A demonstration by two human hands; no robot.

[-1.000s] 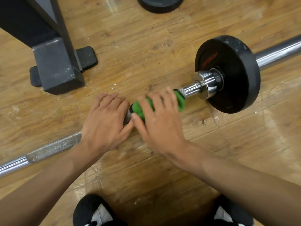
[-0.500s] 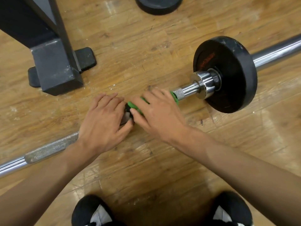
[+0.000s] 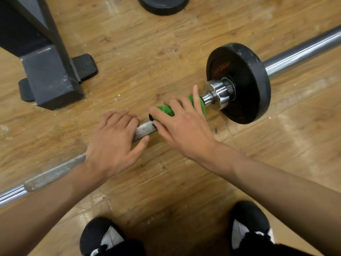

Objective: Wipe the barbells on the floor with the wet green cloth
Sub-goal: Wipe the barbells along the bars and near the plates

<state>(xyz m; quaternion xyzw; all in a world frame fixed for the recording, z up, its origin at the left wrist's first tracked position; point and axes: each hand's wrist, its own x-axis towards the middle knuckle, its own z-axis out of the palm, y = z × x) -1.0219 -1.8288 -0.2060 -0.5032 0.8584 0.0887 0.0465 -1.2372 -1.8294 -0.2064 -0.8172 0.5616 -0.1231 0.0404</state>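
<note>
A steel barbell (image 3: 145, 127) lies diagonally across the wooden floor, with a black weight plate (image 3: 247, 84) and a chrome collar on its right part. The green cloth (image 3: 165, 110) is wrapped around the bar just left of the collar. My right hand (image 3: 184, 124) presses over the cloth, fingers spread along it. On the knurled section beside it, my left hand (image 3: 114, 141) grips the bar. A short bare stretch of bar shows between the two hands.
A dark metal rack base (image 3: 49, 78) with rubber feet stands at the upper left. Another black plate (image 3: 164, 5) lies on the floor at the top edge. My black and white shoes (image 3: 103, 237) are at the bottom.
My right hand slid the cloth left along the bar, then back right toward the collar. The left hand has stayed on the knurled section, and a gap has opened between the hands.
</note>
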